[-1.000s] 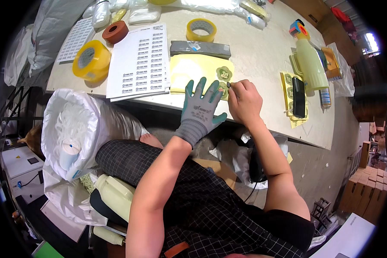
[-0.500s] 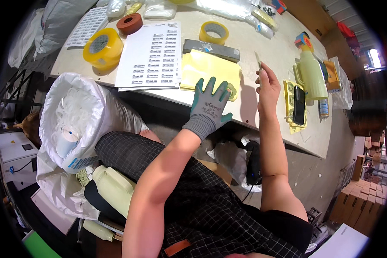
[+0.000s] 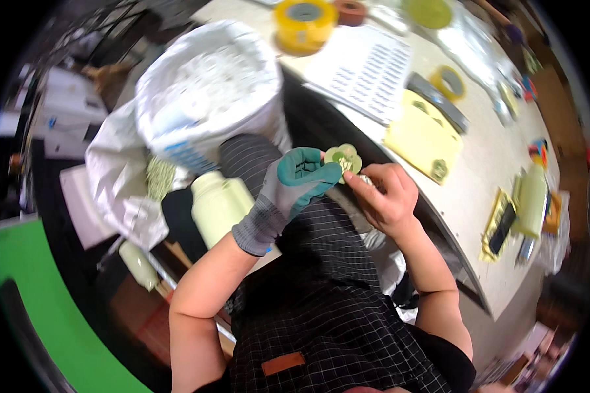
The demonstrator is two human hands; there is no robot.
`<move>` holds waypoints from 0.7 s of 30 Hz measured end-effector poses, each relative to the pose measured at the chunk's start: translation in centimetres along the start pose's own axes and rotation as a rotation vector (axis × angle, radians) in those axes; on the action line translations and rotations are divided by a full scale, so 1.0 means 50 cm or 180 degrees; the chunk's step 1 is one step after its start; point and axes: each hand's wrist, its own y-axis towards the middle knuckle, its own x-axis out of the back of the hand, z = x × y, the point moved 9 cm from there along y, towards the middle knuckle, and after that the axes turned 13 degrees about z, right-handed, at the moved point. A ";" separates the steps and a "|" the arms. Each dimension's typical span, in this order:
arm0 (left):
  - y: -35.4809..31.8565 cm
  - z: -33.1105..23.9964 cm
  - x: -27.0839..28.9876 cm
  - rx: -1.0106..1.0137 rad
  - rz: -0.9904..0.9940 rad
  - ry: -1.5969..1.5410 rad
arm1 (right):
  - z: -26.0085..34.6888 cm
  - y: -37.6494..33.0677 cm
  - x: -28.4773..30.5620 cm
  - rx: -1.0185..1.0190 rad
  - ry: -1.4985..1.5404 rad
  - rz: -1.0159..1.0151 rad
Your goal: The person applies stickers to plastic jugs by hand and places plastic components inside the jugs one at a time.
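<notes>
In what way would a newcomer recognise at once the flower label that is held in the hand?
From the pale table, look past its near edge to the gloved left hand. The green flower label is between this and the bare right hand. Unlike the flower on the yellow sheet, it is held off the table.

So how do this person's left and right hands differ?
The left hand wears a grey-and-green glove; the right hand is bare. The left shows its palm side, the right its back. The left is at the left edge of the green flower-shaped sticker, the right at its lower right. Both are at that sticker.
</notes>
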 end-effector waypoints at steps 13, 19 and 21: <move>-0.499 0.128 0.292 -0.0571 -0.3028 -0.0276 | 0.183 0.097 -0.183 0.0267 0.1272 0.0908; -0.502 0.253 0.292 -0.0309 -0.2947 -0.1670 | 0.314 0.113 -0.232 0.0396 0.2221 0.1031; -0.504 0.263 0.290 -0.0317 -0.2965 -0.1797 | 0.344 0.112 -0.250 0.0407 0.2394 0.1072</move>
